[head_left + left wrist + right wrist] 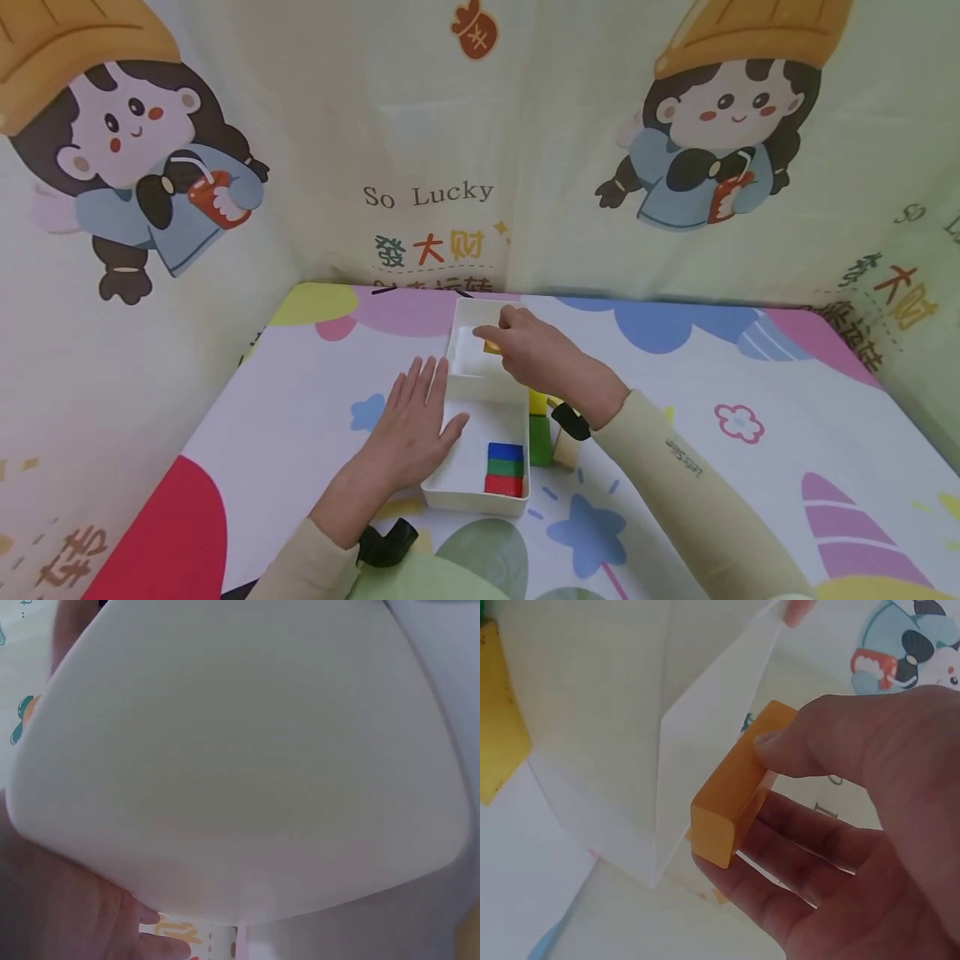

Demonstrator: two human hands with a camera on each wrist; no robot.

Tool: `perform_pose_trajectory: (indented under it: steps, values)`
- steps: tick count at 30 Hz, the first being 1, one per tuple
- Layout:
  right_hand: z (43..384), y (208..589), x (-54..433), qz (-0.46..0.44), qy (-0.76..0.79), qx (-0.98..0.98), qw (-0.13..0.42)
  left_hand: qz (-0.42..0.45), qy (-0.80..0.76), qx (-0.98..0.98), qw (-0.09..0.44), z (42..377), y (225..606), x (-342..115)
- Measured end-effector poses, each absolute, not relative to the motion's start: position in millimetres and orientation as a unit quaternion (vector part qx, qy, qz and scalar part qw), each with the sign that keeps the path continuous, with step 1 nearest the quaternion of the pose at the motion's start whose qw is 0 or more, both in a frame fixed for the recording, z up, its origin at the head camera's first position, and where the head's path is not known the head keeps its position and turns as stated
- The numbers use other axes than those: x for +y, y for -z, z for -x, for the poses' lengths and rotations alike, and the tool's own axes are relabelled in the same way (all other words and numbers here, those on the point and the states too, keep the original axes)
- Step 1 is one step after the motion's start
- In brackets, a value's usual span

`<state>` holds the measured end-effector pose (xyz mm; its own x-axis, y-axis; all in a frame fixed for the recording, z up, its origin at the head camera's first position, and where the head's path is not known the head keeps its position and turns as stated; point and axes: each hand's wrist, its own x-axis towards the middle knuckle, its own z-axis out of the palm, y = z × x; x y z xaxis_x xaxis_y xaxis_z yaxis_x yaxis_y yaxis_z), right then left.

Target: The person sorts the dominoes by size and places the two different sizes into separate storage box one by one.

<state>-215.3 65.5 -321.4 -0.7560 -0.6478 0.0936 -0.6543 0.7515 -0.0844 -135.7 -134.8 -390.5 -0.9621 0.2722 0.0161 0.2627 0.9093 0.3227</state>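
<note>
My right hand (pixel 536 346) pinches an orange rectangular block (pixel 739 784) between thumb and fingers, over the far compartment of a white two-part box (pixel 474 502). My left hand (pixel 408 425) lies along the box's left side with fingers straight, the fingertips near the divider. In the near compartment, a blue block (pixel 506 452), a green block (pixel 506 467) and a red block (pixel 503 486) sit in a row against the right wall. The left wrist view is mostly filled by the box's pale wall (pixel 240 750).
Right of the box, partly behind my right wrist, are a yellow block (pixel 537 403), a larger green block (pixel 539 442) and a plain wooden block (pixel 565 452). A patterned cloth (pixel 675 483) covers the table. Printed curtains (pixel 420 108) hang behind and to the sides.
</note>
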Motion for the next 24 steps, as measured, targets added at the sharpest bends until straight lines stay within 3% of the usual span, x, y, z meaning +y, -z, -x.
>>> perform_pose_trajectory:
  steps: [11,24]
  values:
    - [227,324,53,-0.383,-0.072,-0.921,-0.003,-0.137,-0.163,0.977,0.018,135,389,-134]
    - [245,334,45,-0.386,-0.042,-0.91,-0.147,-0.139,-0.162,0.977,0.01,134,390,-135]
